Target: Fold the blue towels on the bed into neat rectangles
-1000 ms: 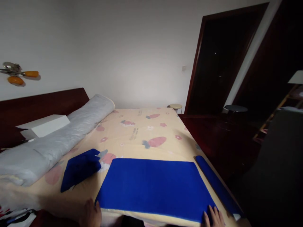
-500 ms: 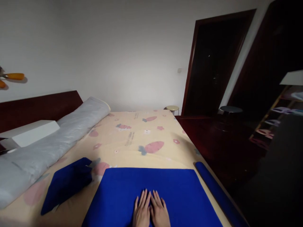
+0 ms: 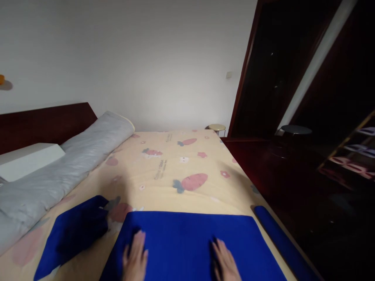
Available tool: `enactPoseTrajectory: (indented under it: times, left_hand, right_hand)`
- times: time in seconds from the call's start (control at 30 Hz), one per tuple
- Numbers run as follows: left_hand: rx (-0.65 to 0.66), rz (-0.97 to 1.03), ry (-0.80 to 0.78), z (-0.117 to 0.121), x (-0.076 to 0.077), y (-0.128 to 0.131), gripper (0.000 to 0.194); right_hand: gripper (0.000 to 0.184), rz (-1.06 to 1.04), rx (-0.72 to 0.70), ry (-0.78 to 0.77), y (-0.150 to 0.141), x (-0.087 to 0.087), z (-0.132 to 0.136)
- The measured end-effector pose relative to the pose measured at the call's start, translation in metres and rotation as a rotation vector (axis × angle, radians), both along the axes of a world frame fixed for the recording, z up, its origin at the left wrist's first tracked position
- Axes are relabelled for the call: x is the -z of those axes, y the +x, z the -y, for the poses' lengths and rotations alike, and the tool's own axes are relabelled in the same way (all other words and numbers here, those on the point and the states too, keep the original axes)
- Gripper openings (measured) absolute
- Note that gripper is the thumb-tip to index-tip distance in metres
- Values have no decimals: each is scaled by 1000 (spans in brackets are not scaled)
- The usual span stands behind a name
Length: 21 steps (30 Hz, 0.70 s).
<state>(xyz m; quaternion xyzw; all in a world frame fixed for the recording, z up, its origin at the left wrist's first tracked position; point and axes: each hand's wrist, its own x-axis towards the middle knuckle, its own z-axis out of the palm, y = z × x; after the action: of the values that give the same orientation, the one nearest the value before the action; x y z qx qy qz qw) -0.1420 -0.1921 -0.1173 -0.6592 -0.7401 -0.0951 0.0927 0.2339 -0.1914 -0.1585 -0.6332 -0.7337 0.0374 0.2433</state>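
Observation:
A flat blue sheet (image 3: pixel 181 242), which looks like cloth or felt, lies spread on the bed in front of me. Over its left part is my left hand (image 3: pixel 135 255), fingers stretched out, with nothing in it. My right hand (image 3: pixel 225 259) is on the sheet's right side, palm down and fingers extended, also holding nothing. The sheet's near edge runs out of view. To the left lies a folded blue piece (image 3: pixel 74 230), partly in shadow. A long blue roll (image 3: pixel 285 242) rests along the bed's right edge.
The bed has a cream sheet with a carrot print (image 3: pixel 190 181). A long grey pillow (image 3: pixel 79 144) and a white box (image 3: pixel 32 158) lie by the dark headboard (image 3: pixel 47 125). Beyond the bed's right edge stand two stools (image 3: pixel 216 127) and a shoe rack (image 3: pixel 351 156).
My hands have moved apart from the middle of the blue sheet, the left one leftward and the right one rightward. The camera view has shifted slightly.

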Motion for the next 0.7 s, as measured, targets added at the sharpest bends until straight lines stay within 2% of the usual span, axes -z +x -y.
enactPoseTrajectory:
  times: [0.07,0.1,0.13,0.17,0.2,0.27,0.33,0.37,0.43,0.47,0.53,0.63,0.7]
  left_hand:
    - [247,41,-40,-21,0,74,59]
    - [341,69,-67,-32,0,102,60]
    - [424,91,-101,-42,0,119,60]
    - [478,110,-134,-52,0,125,60]
    - [495,122,-163,-61,0,119,59]
    - [415,121,-191,-79,0,75,56]
    - [182,87,-145,-93,4,6,53]
    - [65,62,-80,-98,8,-29,53]
    - [57,14,-1,-102,17,-88,55]
    - [86,-5,29,-101,21,-109,55]
    - [157,-35,81,-99,30,-133,55]
    - [198,-65,153,-97,35,-140,57]
    - [194,-87,182,-97,32,-136,58]
  right_hand:
    - [52,10,-144,-43,-59,-12,-20]
    - [52,13,-192,-71,-77,-17,-29]
    - [52,22,-227,-100,-86,-20,-38]
    - [52,35,-238,-129,-82,-22,-47]
    - [53,56,-218,-153,-67,-22,-55]
    - [59,112,-86,-182,-12,-18,-69]
    - [69,161,146,-169,58,-12,-77]
    - [72,174,215,-160,90,-8,-79]
    - [75,185,251,-161,136,0,-81]
    - [75,191,251,-162,149,4,-81]
    - [75,205,249,-165,157,7,-80]
    - [74,221,260,-174,152,4,-80]
    - [74,221,265,-161,145,-4,-81]
